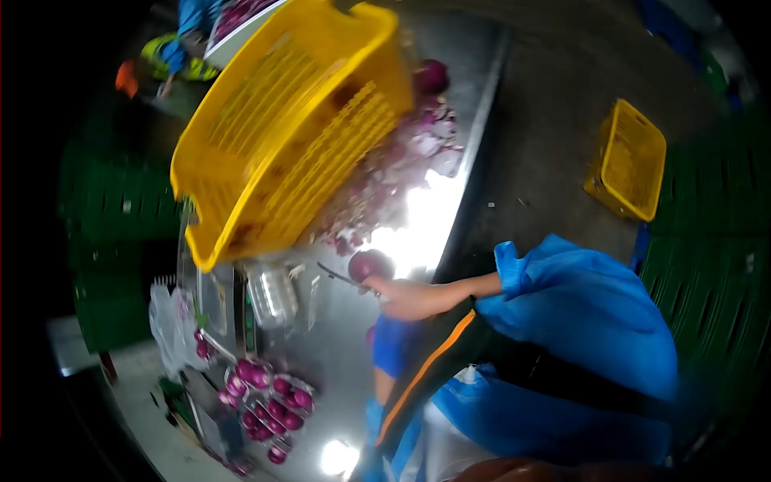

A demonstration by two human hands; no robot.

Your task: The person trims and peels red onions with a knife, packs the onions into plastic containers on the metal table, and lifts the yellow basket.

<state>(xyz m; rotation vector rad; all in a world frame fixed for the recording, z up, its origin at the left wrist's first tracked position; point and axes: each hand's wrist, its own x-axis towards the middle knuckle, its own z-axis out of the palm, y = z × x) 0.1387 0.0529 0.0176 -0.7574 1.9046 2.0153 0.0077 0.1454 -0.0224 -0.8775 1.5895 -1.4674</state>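
My right hand (395,298), at the end of a loose blue sleeve (590,293), is closed on a small knife (339,275) with a dark blade. Right by its fingers is a purple-red onion (371,266); whether it is held or rests on the metal table (341,349) cannot be made out. Below that hand a bright blue patch, seemingly my gloved left hand (392,344), is blurred. Dark cloth with an orange stripe partly covers it, and its fingers do not show. Onion skins and scraps (385,185) lie spread on the table beyond the onion.
A large yellow crate (289,153) stands tilted in view on the table. Several packed red onions (273,406) lie at lower left, near a clear plastic container (271,293) and a plastic bag (170,325). Another yellow crate (630,165) is on the floor. A person (173,56) is at upper left.
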